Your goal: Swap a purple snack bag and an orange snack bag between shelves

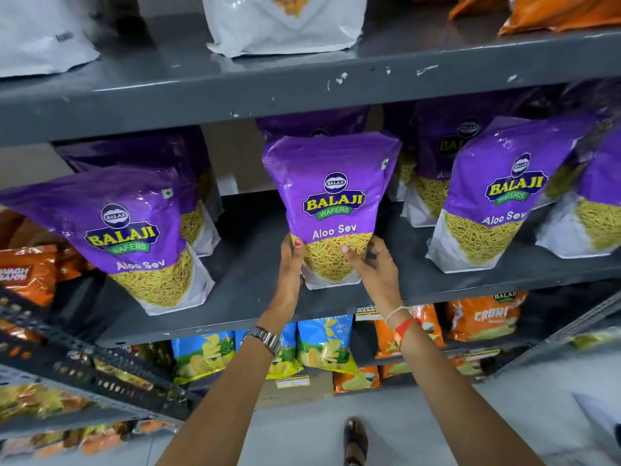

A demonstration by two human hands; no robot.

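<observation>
Evidently the step in hand was the 1st pick: both hands were on the centre purple foil Aloo Sev snack bag (331, 210), which stood upright near the front edge of the middle grey metal shelf (255, 264), base apparently on the board.

Going left to right. At the left edge of that shelf stood another purple bag of the same kind (134, 237), tilted, w/ more behind it, apart from the held one. Below & left of it sat an orange foil snack bag (28, 274) on the neighbouring rack.

The left hand (290, 264) had its thumb on the front & fingers curled behind the bag's lower left side. The right hand (373, 264) mirrored it on the lower right, thumb on the front, fingers wrapped round the side. Both closed on the bag.

Right of centre stood a third purple bag (497, 196), leaning, just beside but not touching. Orange crinkled snack bags (480, 317) sat on the lower shelf at right; more orange bags (568, 11) lay on the top shelf's right end.

Next move, prob.: pull the bag straight out & down. The upper shelf's front lip (302, 92) sat close over the bag's top, so it would need to clear that. The neighbours left room either side. Which orange bag was the swap partner, can't tell.
</observation>
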